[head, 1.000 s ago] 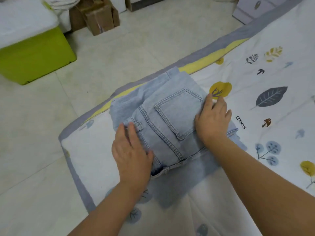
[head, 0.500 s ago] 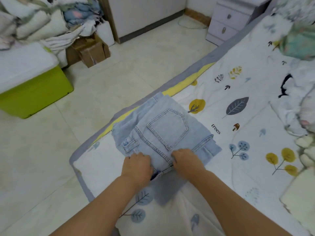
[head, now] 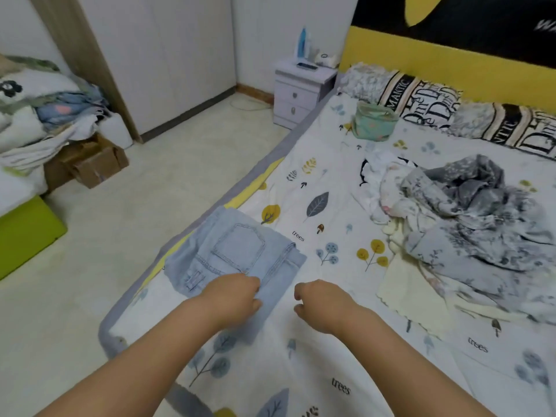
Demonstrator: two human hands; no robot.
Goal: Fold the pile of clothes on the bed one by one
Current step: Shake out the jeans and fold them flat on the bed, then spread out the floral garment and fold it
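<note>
- The folded jeans [head: 237, 254] lie by the bed's edge, just beyond the left hand [head: 233, 299], whose curled fingers rest on their near edge; whether it pinches the cloth, I cannot tell.
- The right hand [head: 320, 305] hangs loosely curled, holding nothing.
- The clothes pile [head: 463, 212] lies ahead and right of its fingers, so the right hand is nearer.

Beside the bed, a pale lilac nightstand [head: 302, 91] with two drawers, carrying a blue bottle [head: 302, 43] and some small items too blurred to name. Against the yellow headboard [head: 436, 67], patterned pillows [head: 421, 100] with black lettering. At far left, a lime-green box [head: 27, 233], an open cardboard box [head: 93, 167], and bedding stacked above it. Behind, white wardrobe doors [head: 168, 55] over a pale tiled floor [head: 120, 221].
</note>
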